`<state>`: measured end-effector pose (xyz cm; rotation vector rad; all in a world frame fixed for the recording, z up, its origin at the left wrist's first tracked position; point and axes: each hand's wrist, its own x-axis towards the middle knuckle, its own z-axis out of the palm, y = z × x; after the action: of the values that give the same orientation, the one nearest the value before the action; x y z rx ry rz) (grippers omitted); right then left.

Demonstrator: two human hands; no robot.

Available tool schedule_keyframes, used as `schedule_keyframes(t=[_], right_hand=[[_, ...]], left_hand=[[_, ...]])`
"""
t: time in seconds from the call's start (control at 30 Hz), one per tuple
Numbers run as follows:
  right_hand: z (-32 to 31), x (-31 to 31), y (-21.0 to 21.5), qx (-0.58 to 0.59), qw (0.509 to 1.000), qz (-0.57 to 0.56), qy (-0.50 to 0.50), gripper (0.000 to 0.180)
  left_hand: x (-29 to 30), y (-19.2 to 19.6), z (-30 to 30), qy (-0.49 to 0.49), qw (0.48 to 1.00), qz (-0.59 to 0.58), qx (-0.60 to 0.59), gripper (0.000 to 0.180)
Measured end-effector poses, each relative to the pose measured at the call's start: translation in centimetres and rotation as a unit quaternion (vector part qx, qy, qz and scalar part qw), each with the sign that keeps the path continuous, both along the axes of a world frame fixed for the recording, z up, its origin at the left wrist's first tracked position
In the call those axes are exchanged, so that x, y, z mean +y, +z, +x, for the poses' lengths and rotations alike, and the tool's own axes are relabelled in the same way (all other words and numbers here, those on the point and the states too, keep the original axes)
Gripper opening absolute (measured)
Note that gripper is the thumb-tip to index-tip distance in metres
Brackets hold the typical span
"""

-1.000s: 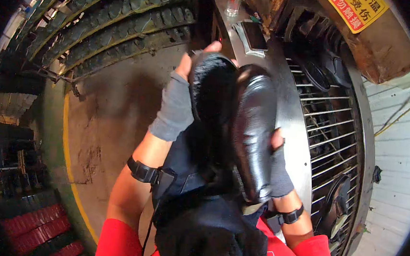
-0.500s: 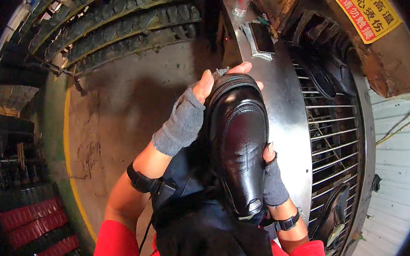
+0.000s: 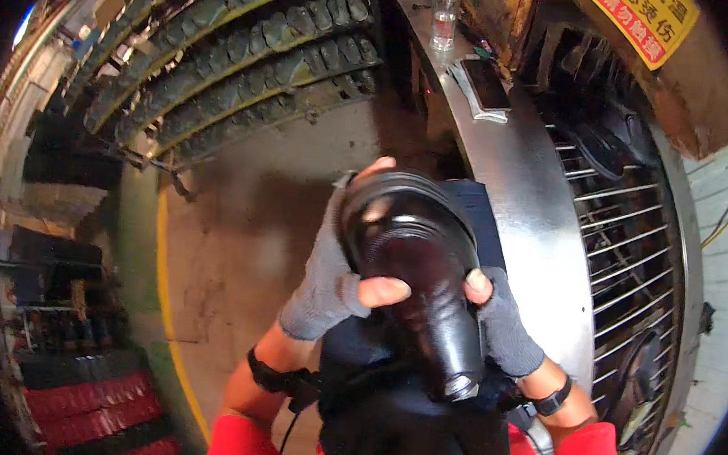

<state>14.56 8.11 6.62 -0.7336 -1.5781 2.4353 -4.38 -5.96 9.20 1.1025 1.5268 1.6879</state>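
head view: black leather shoe held up close over a dark apron, gripped from both sides. left hand in a grey fingerless glove closed around the shoe's left side, thumb pressed across its front. right hand, gloved the same, closed on the right side, bare thumb tip against the leather. shoe tilted, one end pointing down toward the apron, partly blurred. black bands at both wrists, red sleeves at the lower edge. metal bench curving past on the right, shoe near its left edge; small glass jar and flat dark device at its far end. wire rack beyond the bench's right edge. rows of shoe lasts on shelves at upper left.
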Motion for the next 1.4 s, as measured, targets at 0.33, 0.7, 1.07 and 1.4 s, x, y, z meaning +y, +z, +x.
schedule_keyframes(t=[0.33,0.7,1.07,1.4], right_hand=[[1.9,0.5,-1.7,-0.025,0.908,0.418,-0.003,0.045],[2.8,1.6,-1.4,0.099,0.896,0.433,-0.012,0.052],[5.5,4.3,0.8,0.072,0.915,0.371,0.143,0.064],[2.2,7.7,9.1,0.154,0.893,0.421,0.042,0.082]], left_hand=[[-2.6,-5.2,1.5,0.019,0.944,0.205,-0.259,0.129],[-2.3,-5.6,3.1,0.008,0.941,0.178,-0.288,0.119],[-0.3,-5.1,3.2,0.005,0.951,0.112,-0.29,0.108],[6.4,2.5,5.9,-0.161,0.974,-0.045,-0.153,0.096]])
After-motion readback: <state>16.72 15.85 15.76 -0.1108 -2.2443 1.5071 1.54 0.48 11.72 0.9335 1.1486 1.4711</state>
